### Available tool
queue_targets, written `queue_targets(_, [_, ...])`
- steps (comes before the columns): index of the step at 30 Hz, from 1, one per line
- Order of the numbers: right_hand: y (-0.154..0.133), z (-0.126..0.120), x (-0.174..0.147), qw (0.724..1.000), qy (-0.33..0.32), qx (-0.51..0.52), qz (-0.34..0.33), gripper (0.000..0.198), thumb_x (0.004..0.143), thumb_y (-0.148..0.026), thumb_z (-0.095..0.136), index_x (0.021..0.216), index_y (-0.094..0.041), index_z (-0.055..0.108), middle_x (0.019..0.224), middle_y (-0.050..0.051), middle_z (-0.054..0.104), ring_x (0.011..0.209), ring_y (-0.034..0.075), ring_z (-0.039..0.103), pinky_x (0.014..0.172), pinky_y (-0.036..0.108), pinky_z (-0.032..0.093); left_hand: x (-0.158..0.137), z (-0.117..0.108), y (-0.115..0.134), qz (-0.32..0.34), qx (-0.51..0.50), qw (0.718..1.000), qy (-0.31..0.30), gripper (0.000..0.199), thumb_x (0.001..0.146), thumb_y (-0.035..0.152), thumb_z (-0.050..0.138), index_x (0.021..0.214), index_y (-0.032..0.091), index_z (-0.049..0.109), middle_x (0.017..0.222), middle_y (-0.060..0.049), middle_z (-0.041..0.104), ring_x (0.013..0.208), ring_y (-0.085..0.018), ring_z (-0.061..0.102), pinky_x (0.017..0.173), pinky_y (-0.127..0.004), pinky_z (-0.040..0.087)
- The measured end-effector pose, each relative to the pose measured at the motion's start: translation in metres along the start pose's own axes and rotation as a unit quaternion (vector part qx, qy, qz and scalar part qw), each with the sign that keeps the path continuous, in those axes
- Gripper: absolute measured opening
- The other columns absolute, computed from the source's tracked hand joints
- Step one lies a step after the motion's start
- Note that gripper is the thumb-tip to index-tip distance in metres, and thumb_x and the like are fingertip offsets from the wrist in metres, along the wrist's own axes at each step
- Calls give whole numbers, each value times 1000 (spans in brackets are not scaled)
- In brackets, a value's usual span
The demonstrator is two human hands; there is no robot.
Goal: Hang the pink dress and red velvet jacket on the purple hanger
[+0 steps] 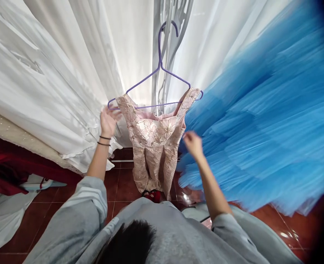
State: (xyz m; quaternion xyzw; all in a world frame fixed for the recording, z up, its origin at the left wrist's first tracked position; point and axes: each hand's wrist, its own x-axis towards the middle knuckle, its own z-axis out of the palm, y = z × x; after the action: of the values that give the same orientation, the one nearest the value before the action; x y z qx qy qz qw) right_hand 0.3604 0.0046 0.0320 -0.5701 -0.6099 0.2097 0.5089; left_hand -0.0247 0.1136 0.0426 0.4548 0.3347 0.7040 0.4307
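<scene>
A pale pink dress (159,132) with a raised metallic floral pattern and wide straps hangs in front of me on a purple hanger (161,66). The hanger's hook is up against a white metal frame. My left hand (108,120) is at the hanger's left end beside the strap, its fingers apart and slightly blurred. On the other side, my right hand (194,143) is closed next to the dress's side seam, below the armhole. Whether its fingertips pinch any fabric cannot be made out.
White gowns (54,66) hang along the left, with dark red fabric (2,161) below. A full blue tulle skirt (261,117) fills the right. The white metal frame (175,36) stands behind the hanger. Dark red tiles (120,187) cover the floor.
</scene>
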Motion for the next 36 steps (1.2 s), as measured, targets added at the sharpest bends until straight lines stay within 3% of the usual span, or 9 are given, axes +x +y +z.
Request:
queue_targets(4, [-6, -45, 112, 989, 84, -42, -112, 48, 81, -32, 73, 126, -22, 59, 128, 11, 58, 115, 25, 53, 104, 44, 45, 57, 25, 54, 165, 164, 969, -85, 39, 84, 39, 74, 113, 14, 66, 116, -7, 69, 117, -19, 65, 108, -33, 46])
queue_targets(7, [-14, -49, 160, 990, -40, 11, -132, 42, 82, -47, 74, 111, -18, 66, 103, 6, 64, 99, 21, 59, 85, 35, 53, 75, 50, 65, 117, 299, 933, -163, 30, 83, 14, 72, 112, 9, 69, 105, -3, 71, 109, -16, 66, 111, -35, 43])
queue_targets(11, [-10, -47, 165, 987, -109, 38, -111, 46, 87, -58, 68, 79, -12, 65, 69, -1, 50, 71, 12, 52, 70, 27, 50, 71, 60, 60, 88, 381, 911, -129, 15, 86, 11, 71, 100, 7, 73, 89, -3, 71, 92, -18, 66, 108, -37, 47])
queue_targets(15, [-1, -62, 147, 989, -86, 56, -104, 53, 84, -65, 68, 71, -14, 60, 64, -2, 44, 63, 9, 48, 63, 23, 49, 59, 35, 58, 98, 322, 939, -71, 12, 78, 14, 82, 86, 12, 74, 86, -4, 72, 96, -22, 66, 108, -39, 49])
queue_targets(19, [10, -67, 129, 990, -58, 95, -90, 64, 77, -79, 63, 77, -15, 62, 65, -2, 46, 60, 10, 51, 58, 24, 52, 45, 2, 51, 68, 279, 958, -15, 24, 83, 28, 80, 93, 8, 71, 80, 3, 69, 84, -13, 63, 96, -35, 53])
queue_targets(26, [47, -27, 102, 983, 69, 165, -43, 65, 77, -85, 55, 78, -20, 54, 63, -4, 39, 54, 10, 44, 51, 24, 47, 1, -28, 1, 55, 197, 969, 139, 35, 86, 43, 71, 90, 9, 64, 68, 5, 58, 63, -7, 53, 63, -23, 45])
queue_targets(30, [80, 20, 43, 982, 89, 126, 111, 58, 86, -78, 41, 74, -22, 43, 65, -4, 38, 59, 11, 39, 52, 23, 42, -67, -33, -58, -49, 210, 965, 152, 51, 86, 68, 56, 75, 18, 52, 62, 5, 51, 56, -7, 49, 55, -20, 43])
queue_targets(32, [92, 45, -10, 979, 16, 49, 197, 49, 94, -63, 38, 68, -21, 40, 65, -3, 43, 66, 12, 42, 59, 23, 43, -120, -31, -88, -142, 266, 947, 107, 57, 90, 74, 42, 71, 20, 48, 59, 4, 48, 52, -9, 47, 49, -21, 42])
queue_targets(36, [97, 75, -130, 948, -163, -17, 272, 36, 94, -42, 60, 72, -14, 59, 74, 1, 61, 71, 13, 56, 69, 27, 52, -238, -23, -116, -218, 313, 924, -17, 47, 92, 57, 59, 72, 15, 58, 61, 3, 54, 50, -9, 47, 48, -21, 43])
